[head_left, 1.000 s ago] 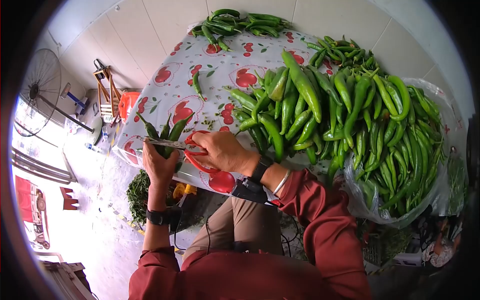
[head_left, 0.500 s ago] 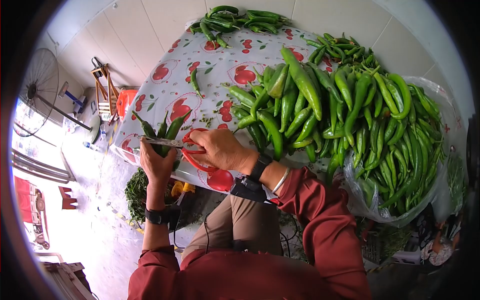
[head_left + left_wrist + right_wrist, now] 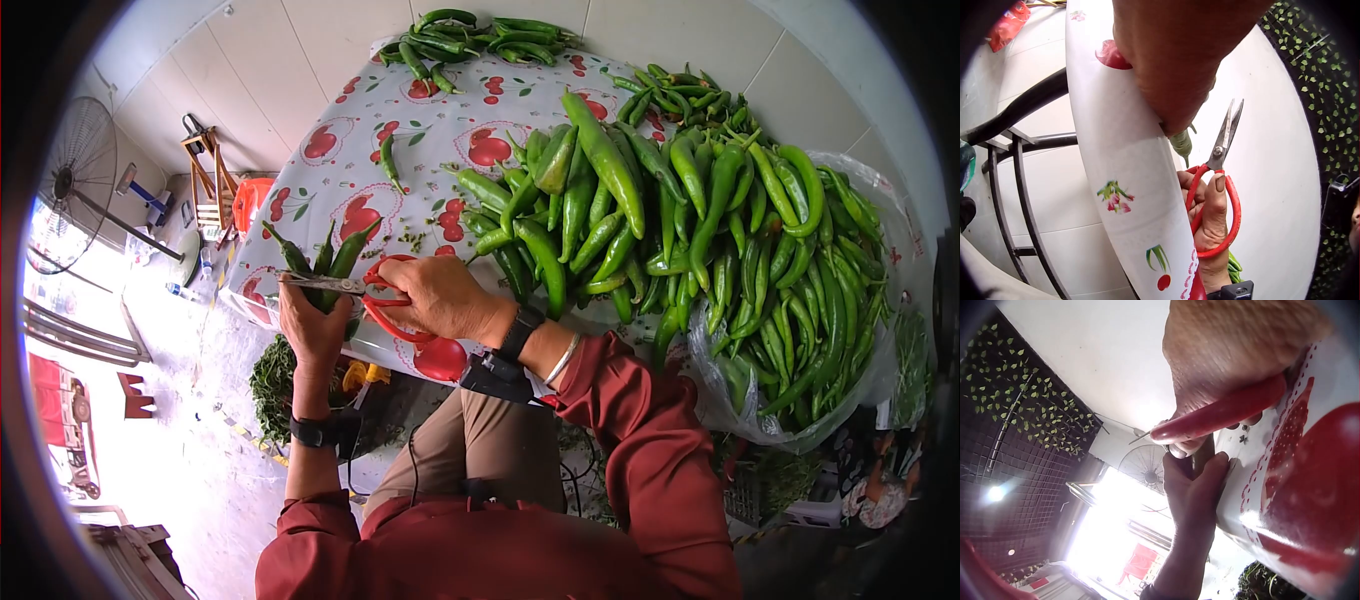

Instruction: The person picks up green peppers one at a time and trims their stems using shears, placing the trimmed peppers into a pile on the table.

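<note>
My left hand (image 3: pixel 312 328) grips several green chili peppers (image 3: pixel 346 258) upright in a bunch at the table's left front edge. In my right hand (image 3: pixel 452 298) is a pair of scissors with red handles (image 3: pixel 398 328), its blades lying across the front of the bunch, close over the left fingers. From the left wrist view, the scissors (image 3: pixel 1227 132) appear with their blades slightly apart and the right thumb on a handle loop. The right wrist view shows a red handle (image 3: pixel 1225 412) under the right hand, with the left hand (image 3: pixel 1192 487) just beyond.
A large heap of green chilies (image 3: pixel 600 220) covers the table's right side, partly in a clear plastic bag (image 3: pixel 850 425). Smaller piles (image 3: pixel 440 45) lie at the back. One loose chili (image 3: pixel 390 163) and green trimmings (image 3: pixel 412 242) rest on the cherry-print tablecloth (image 3: pixel 320 205). Greens (image 3: pixel 272 390) stand below the edge.
The view has shifted slightly. Both hands keep nearly the same pose, with the scissors still across the chili peppers.
</note>
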A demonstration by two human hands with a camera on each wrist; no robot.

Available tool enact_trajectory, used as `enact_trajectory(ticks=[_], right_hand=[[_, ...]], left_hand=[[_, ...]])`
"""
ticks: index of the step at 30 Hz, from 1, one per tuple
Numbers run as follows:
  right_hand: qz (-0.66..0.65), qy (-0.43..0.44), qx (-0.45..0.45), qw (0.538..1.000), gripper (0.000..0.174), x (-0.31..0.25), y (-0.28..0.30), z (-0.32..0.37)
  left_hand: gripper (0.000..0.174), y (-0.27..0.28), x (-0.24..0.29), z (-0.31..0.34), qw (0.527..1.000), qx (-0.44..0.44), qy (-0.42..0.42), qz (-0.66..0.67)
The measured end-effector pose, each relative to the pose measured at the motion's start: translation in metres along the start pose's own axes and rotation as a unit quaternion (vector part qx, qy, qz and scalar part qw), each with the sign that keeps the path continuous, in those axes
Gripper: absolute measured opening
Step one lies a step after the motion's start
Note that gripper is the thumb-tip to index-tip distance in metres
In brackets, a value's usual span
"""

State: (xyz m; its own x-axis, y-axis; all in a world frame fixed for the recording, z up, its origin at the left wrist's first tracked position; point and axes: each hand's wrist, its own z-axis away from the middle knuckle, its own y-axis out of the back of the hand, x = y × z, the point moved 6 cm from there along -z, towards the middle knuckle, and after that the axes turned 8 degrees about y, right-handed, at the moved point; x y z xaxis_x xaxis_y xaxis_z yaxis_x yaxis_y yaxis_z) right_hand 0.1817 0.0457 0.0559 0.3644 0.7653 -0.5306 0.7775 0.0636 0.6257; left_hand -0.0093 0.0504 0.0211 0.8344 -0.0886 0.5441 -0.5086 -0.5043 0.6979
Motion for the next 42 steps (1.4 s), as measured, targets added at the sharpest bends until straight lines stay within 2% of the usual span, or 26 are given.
enact_trajectory(ticks=[2, 3, 5, 6, 8, 11, 16, 19, 30, 33, 35, 36, 37, 38, 41, 42], right_hand=[[-0.001, 0.001, -0.003, 1.000, 0.042, -0.001, 0.001, 0.000], [-0.001, 0.002, -0.003, 1.000, 0.042, -0.001, 0.001, 0.000], [0.000, -0.002, -0.005, 1.000, 0.041, -0.001, 0.001, 0.000], [0.000, -0.001, -0.005, 1.000, 0.041, -0.001, 0.001, 0.000], [-0.006, 0.007, 0.006, 1.000, 0.040, -0.002, 0.002, -0.001], [-0.005, 0.007, 0.007, 1.000, 0.038, -0.002, 0.003, -0.001], [-0.011, -0.006, 0.016, 1.000, 0.038, 0.001, 0.003, 0.000], [-0.013, -0.010, 0.025, 1.000, 0.038, 0.000, 0.007, -0.001], [-0.042, -0.046, 0.056, 0.996, 0.039, 0.007, 0.010, -0.001], [-0.096, -0.052, 0.079, 0.991, 0.033, 0.004, 0.014, -0.003], [-0.076, -0.060, 0.074, 0.992, 0.030, 0.003, 0.013, -0.002], [-0.052, -0.073, 0.075, 0.993, 0.027, 0.002, 0.018, -0.001], [-0.101, -0.086, 0.080, 0.988, 0.029, 0.004, 0.018, 0.000], [-0.059, -0.065, 0.081, 0.993, 0.031, 0.008, 0.017, 0.002], [-0.040, -0.064, 0.115, 0.991, 0.033, 0.010, 0.017, 0.005], [-0.030, -0.061, 0.121, 0.990, 0.033, 0.010, 0.018, 0.006]], left_hand=[[0.052, 0.005, 0.004, 0.001, 0.999, 0.046, -0.028, 0.004], [0.052, 0.007, 0.007, 0.001, 0.999, 0.046, -0.028, 0.004], [0.071, 0.004, 0.007, -0.001, 0.999, -0.027, 0.031, 0.012], [0.071, 0.002, 0.006, -0.001, 0.999, -0.027, 0.031, 0.012], [0.064, 0.003, 0.005, 0.000, 1.000, 0.013, -0.011, 0.008], [0.058, 0.003, 0.007, -0.001, 1.000, 0.003, -0.006, 0.017], [0.057, 0.004, 0.007, -0.002, 1.000, -0.004, 0.018, 0.008], [0.056, 0.004, 0.010, -0.002, 1.000, 0.017, -0.018, 0.010], [0.050, 0.012, 0.022, -0.003, 0.999, 0.013, -0.028, 0.032], [0.051, 0.011, 0.020, -0.003, 0.999, 0.009, -0.027, 0.039], [0.051, 0.013, 0.022, -0.002, 0.999, 0.015, -0.039, 0.035], [0.051, 0.014, 0.023, -0.002, 0.998, 0.007, -0.049, 0.042], [0.051, 0.012, 0.018, -0.003, 0.998, -0.007, -0.035, 0.050], [0.051, 0.008, 0.015, -0.005, 0.998, -0.023, -0.023, 0.060], [0.046, 0.009, 0.002, -0.011, 0.977, -0.049, 0.014, 0.205], [0.045, 0.003, -0.017, -0.019, 0.970, -0.029, 0.015, 0.241]])
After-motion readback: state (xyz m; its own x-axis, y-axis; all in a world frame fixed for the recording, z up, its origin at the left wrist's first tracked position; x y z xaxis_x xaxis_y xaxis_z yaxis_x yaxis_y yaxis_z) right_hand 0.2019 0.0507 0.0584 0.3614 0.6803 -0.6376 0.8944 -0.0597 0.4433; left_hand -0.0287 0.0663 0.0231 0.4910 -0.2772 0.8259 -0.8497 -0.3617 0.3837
